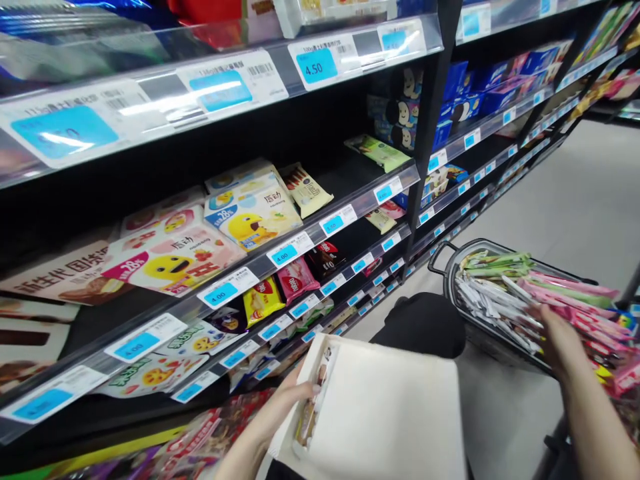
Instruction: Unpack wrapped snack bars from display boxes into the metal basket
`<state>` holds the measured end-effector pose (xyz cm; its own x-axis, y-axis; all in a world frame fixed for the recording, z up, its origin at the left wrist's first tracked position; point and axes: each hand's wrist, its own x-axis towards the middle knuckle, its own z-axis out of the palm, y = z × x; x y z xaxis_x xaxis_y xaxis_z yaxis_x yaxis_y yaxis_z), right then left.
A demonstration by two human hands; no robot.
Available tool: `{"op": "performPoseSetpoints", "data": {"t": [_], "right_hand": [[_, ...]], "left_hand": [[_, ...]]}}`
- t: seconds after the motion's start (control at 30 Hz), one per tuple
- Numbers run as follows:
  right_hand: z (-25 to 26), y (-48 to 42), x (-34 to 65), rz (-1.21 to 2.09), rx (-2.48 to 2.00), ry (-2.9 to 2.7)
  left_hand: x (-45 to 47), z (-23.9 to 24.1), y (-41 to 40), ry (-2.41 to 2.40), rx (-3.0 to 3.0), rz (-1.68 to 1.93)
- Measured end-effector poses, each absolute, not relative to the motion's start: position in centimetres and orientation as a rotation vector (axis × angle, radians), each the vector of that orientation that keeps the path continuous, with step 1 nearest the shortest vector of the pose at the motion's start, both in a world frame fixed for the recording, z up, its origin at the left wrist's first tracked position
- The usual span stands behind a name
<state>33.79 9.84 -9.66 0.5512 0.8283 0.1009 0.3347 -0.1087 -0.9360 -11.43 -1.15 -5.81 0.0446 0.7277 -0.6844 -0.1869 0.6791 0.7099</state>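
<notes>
A white cardboard box [385, 400] is tilted in front of me, with my left hand [287, 407] gripping its left side. My left thumb lies over a narrow slot where some wrapped snack packets [309, 420] show. On the right, my right hand [560, 337] reaches down onto slim packets in a black-handled basket [453, 267]. Silvery-white packets [493, 307] lie at its fingertips, which are blurred and partly hidden, so whether it grips one is unclear. Green packets [505, 262] and pink packets [570, 293] fill the basket around them.
Snack shelves run along the left, with blue price labels [223, 292] on their edges. Pastry boxes [173, 257] and a few loose cream packets [306, 190] sit on the middle shelf. My dark-clothed knee [425, 323] is between box and basket. Grey floor [565, 193] stretches beyond the basket.
</notes>
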Motion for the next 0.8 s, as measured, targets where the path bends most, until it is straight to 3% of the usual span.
{"op": "performPoseSetpoints", "data": {"t": [0.13,0.17,0.27,0.4,0.57,0.8], "right_hand": [[-8.1,4.6,25.6,1.343,-1.446,-1.054],[-7.3,3.5,23.6,1.405,-1.422,-1.002],[-4.5,3.1,19.1,1.283,-1.541,-1.132],[-2.7,9.7,17.3,1.268,-1.947,-1.440],[-4.6,18.4,16.3,1.275,-2.166,-1.372],[-7.8,19.7,13.1,1.125,-2.393,-1.291]], "left_hand": [[-12.1,-7.5,1.7,1.421,0.302,0.719],[-12.4,-8.1,2.8,1.420,0.282,0.688],[-13.0,-10.2,6.8,1.379,0.194,0.508],[-12.4,-13.0,12.3,1.319,0.097,0.369],[-10.7,-16.1,16.9,1.222,0.015,0.542],[-9.8,-19.8,14.6,1.154,-0.104,0.932]]}}
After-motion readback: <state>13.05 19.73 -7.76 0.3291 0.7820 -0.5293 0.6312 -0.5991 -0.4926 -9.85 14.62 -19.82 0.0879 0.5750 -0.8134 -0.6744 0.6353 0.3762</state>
